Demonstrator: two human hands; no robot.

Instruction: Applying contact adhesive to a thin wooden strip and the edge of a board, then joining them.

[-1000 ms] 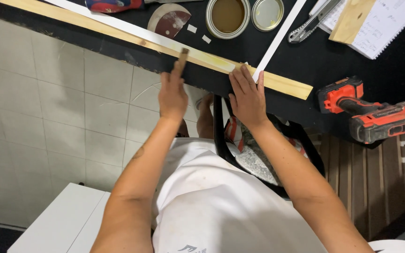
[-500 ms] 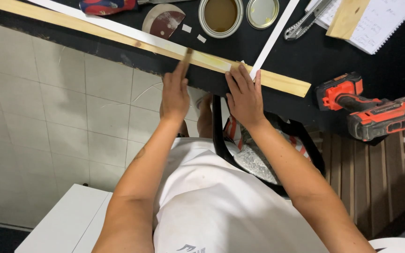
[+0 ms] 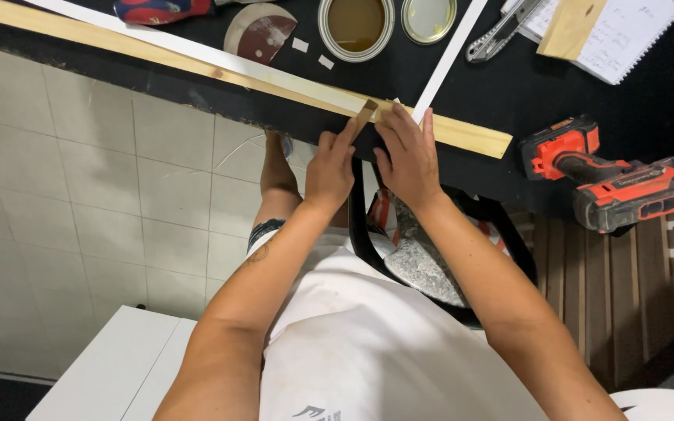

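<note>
— What is being worked on?

— A long wooden strip [image 3: 473,137] lying along the near edge of a black worktable [image 3: 509,93]. A white band [image 3: 274,74] lies along its top face, and the band's end sits right under the fingertips of both hands.

— How do the hands stand?

— The left hand [image 3: 329,168] is closed in a pinch on a small brown piece [image 3: 365,114], thumb and forefinger pressing it down against the strip where the white band ends. The right hand [image 3: 409,152] lies just beside it, fingers stretched flat and pressed on the strip and the table's edge; it grips nothing, only holds down.

— And the second white piece?

— A loose white strip [image 3: 450,58] runs away from the right hand's fingertips, slanting up across the table.

— What else lies beyond the hands?

— Past the left hand, farther in on the table, a round sanding disc [image 3: 259,33] and two little white scraps [image 3: 312,53]. Beyond both hands stands an open tin [image 3: 356,27] of brown liquid with its lid [image 3: 428,17] beside it. Past the right hand there is a utility knife [image 3: 501,35], a notepad [image 3: 626,39] and a wooden block [image 3: 575,27] on it.

— And out to the right hand's side?

— A red and black cordless drill [image 3: 614,183], well apart from the hand. Below the hands, a black chair [image 3: 438,249] and a tiled floor [image 3: 79,179].
</note>
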